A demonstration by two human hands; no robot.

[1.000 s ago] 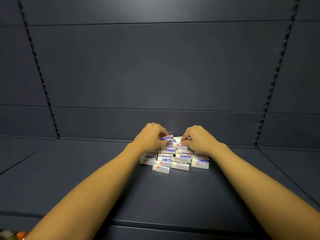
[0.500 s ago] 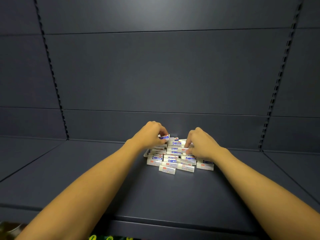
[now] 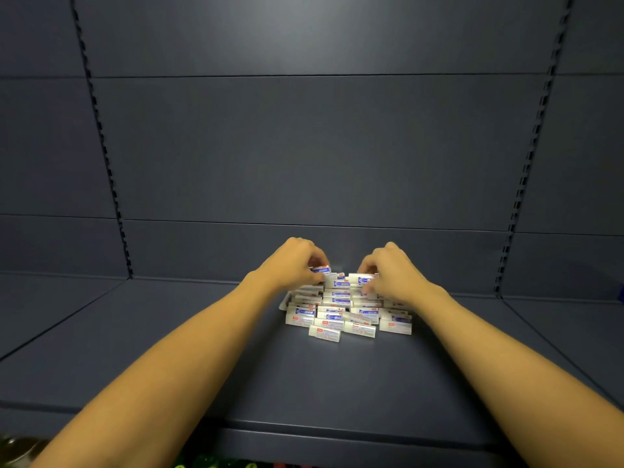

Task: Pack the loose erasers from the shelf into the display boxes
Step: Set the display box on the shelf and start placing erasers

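Both hands on eraser pile (image 3: pixel 341 305), left hand (image 3: pixel 293 265) pinching one eraser (image 3: pixel 320 269); right hand (image 3: pixel 395 275) likewise (another eraser (image 3: pixel 361 279))

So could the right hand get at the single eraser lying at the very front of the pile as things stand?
Probably yes. The front eraser lies alone on the bare shelf, nothing on top of it. The right hand is busy at the top of the pile and would just need to draw back towards the person.

Dark blue-grey metal shelf (image 3: pixel 169 349) backed by slotted uprights, heap of small white rectangular erasers in blue-and-red printed sleeves (image 3: pixel 344 312) piled on it just below curled fingers (image 3: pixel 317 261), one eraser (image 3: pixel 325 333) laid nearest the front edge
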